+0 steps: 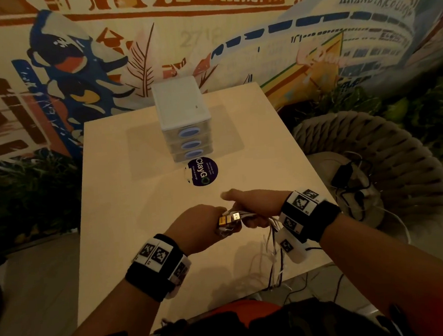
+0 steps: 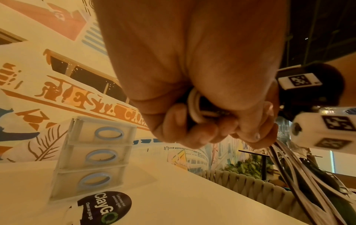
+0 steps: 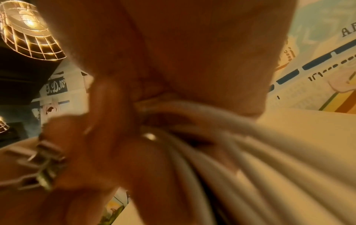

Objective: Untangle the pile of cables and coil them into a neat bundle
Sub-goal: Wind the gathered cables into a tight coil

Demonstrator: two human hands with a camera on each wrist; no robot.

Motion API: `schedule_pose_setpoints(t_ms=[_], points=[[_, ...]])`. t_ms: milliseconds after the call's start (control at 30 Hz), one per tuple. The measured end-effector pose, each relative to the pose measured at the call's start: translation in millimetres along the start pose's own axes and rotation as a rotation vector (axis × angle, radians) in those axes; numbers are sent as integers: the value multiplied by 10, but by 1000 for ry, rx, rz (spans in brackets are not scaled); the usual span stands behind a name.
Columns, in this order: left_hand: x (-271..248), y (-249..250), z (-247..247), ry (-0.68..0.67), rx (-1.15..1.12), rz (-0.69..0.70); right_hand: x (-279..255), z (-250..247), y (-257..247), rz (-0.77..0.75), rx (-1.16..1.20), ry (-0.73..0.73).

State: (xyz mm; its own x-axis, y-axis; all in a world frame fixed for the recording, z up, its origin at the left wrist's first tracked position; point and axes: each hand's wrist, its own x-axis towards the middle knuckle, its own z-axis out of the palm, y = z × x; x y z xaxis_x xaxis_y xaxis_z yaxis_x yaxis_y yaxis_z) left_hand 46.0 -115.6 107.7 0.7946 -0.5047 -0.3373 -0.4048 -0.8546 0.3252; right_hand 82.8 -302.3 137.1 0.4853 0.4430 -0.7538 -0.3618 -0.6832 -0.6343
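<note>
Several white and dark cables [image 1: 272,253] are gathered into one bunch above the near right part of the table [image 1: 143,194]. My left hand [image 1: 206,225] grips the end of the bunch where the metal USB plugs [image 1: 229,218] stick out side by side. My right hand [image 1: 247,210] is curled round the same bunch just right of the plugs, and the strands hang down from it over the table's front edge. In the left wrist view my left hand [image 2: 202,121] clenches a white cable loop [image 2: 194,106]. In the right wrist view the white cables [image 3: 240,144] run under my right hand [image 3: 119,115], blurred.
A small white drawer unit [image 1: 184,120] with three blue-handled drawers stands at the table's far middle, with a dark round sticker [image 1: 202,171] in front of it. A woven chair [image 1: 366,157] with a black adapter and more cords is at the right. A painted wall is behind.
</note>
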Motion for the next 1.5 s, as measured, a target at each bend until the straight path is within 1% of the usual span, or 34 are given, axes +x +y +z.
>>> schedule_pose_setpoints(t_ms=[100,133,200,267,333,433,500,633,767,800,867,1000,1100,1167,1233,1333,1400,1433,1467,1500], points=[[-19,16,19,32,48,37,-15,-13,-92,40,-207,-69],[-21,27,19,24,79,43,-23,-10,-108,40,-293,-92],[-16,74,-21,-21,153,-6,-12,16,-138,36,-430,-110],[-2,119,-64,-52,233,-63,33,81,-181,20,-551,-75],[5,151,-71,-45,290,-102,96,178,-232,-11,-709,-6],[-12,158,-56,-39,286,-167,176,321,-260,-65,-903,105],[-21,145,-35,-42,274,-170,193,370,-260,-71,-942,135],[-32,98,-16,-31,243,-173,227,416,-234,-77,-894,147],[-55,44,-10,113,130,-186,202,349,-203,-105,-820,142],[-59,49,-2,128,132,-185,197,329,-200,-106,-808,133],[-61,79,27,98,186,-188,192,301,-198,-89,-790,108],[-23,92,89,-24,234,-179,188,314,-228,-68,-717,44],[-20,88,84,-77,267,-185,241,381,-222,-55,-773,84],[-33,111,50,-87,281,-175,261,417,-197,-42,-762,109],[-52,139,11,-38,265,-168,238,407,-184,-46,-709,114],[-96,139,-19,135,115,-160,151,307,-180,-68,-626,137],[-143,66,-19,267,-64,-198,102,198,-151,-89,-539,178],[-166,1,-16,295,-170,-235,83,141,-133,-111,-466,203],[-189,-67,-19,293,-282,-265,61,89,-120,-137,-380,228],[-204,-122,-23,248,-406,-274,35,46,-114,-166,-294,250]])
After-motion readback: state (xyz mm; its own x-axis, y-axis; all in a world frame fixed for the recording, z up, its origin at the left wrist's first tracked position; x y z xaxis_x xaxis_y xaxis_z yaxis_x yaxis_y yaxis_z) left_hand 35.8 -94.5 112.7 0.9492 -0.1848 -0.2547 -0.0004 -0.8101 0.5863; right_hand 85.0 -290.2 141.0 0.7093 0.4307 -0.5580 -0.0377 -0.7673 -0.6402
